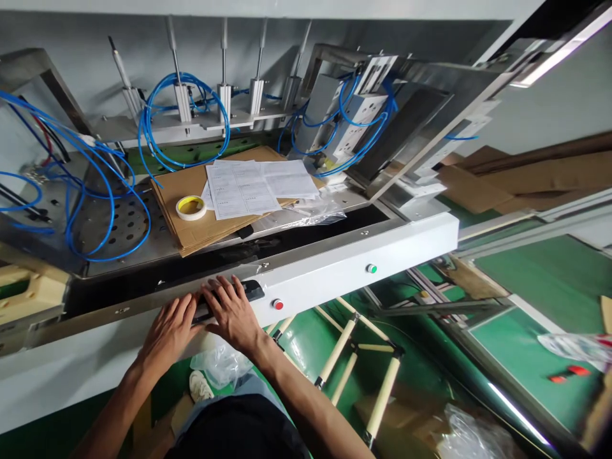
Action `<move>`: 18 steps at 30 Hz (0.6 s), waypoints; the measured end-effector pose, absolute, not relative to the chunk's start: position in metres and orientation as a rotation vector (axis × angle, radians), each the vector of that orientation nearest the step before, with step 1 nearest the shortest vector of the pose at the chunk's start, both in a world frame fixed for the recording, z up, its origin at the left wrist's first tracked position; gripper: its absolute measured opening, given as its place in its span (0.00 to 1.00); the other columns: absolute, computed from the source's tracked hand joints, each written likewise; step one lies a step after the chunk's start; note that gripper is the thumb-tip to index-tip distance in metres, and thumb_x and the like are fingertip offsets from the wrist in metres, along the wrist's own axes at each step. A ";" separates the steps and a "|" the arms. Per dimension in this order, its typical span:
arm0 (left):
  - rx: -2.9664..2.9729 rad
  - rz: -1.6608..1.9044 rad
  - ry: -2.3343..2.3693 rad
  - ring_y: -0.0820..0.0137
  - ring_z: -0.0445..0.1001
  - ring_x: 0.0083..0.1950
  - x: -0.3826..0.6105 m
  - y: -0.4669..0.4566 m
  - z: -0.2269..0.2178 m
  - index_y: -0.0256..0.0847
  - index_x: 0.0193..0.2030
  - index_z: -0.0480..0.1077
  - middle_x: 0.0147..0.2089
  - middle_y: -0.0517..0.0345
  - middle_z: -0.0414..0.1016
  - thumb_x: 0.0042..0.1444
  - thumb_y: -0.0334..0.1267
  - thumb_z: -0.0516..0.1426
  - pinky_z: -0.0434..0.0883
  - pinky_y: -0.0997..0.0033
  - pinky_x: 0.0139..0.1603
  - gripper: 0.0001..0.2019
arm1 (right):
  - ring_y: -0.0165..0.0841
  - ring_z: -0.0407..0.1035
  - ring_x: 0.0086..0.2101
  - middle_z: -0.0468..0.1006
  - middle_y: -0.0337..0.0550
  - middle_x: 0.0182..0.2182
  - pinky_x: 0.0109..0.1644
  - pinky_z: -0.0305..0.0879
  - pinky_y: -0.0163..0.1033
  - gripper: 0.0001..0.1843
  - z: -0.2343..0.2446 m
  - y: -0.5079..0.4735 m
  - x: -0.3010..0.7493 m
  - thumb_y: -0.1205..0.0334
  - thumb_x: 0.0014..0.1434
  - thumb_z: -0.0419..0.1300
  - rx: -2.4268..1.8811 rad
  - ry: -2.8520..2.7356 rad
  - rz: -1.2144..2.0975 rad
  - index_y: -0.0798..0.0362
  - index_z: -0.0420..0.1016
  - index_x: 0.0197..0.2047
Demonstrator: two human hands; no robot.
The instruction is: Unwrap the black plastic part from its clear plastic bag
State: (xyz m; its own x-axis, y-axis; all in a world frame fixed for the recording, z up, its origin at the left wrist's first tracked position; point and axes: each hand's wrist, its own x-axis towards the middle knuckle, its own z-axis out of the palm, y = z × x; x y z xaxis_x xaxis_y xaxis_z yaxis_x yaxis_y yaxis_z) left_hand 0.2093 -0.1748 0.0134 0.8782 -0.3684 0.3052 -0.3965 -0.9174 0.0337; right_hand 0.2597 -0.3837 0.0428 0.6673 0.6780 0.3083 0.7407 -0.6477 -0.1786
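Observation:
A dark, glossy, flat strip [253,290] lies along the white front beam [329,271] of a machine, with clear film beside it. My left hand [169,328] is at its left part, fingers bent over the far side and thumb on the near side. Close beside it, my right hand [233,319] grips the same strip farther right, fingers over the top and thumb below. Much of the strip is hidden under both hands, so its exact kind cannot be made out. A red button [278,305] sits just right of my right hand.
Behind the beam, cardboard sheets [182,229] carry printed papers [243,191] and a tape roll [190,208]. Coiled blue air tubes [148,127] and upright cylinders [182,102] stand farther back. On the beam is a green button [371,269]. Below right stands a cream tube frame [337,350].

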 end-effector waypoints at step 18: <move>2.854 0.624 -0.676 0.46 0.75 0.61 0.217 -0.163 0.061 0.38 0.75 0.56 0.61 0.36 0.77 0.68 0.55 0.57 0.70 0.43 0.65 0.35 | 0.39 0.71 0.45 0.82 0.50 0.50 0.53 0.65 0.45 0.20 0.074 -0.398 0.280 0.66 0.75 0.49 -2.488 -1.244 -0.160 0.51 0.72 0.65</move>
State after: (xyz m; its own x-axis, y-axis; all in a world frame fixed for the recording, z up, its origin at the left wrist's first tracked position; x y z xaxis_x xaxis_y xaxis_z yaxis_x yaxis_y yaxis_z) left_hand 0.2175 -0.1628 0.0607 0.8128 -0.3972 0.4261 -0.4566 -0.8886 0.0427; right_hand 0.2796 -0.3977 0.0739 0.6076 0.7523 0.2548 0.7923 -0.5515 -0.2610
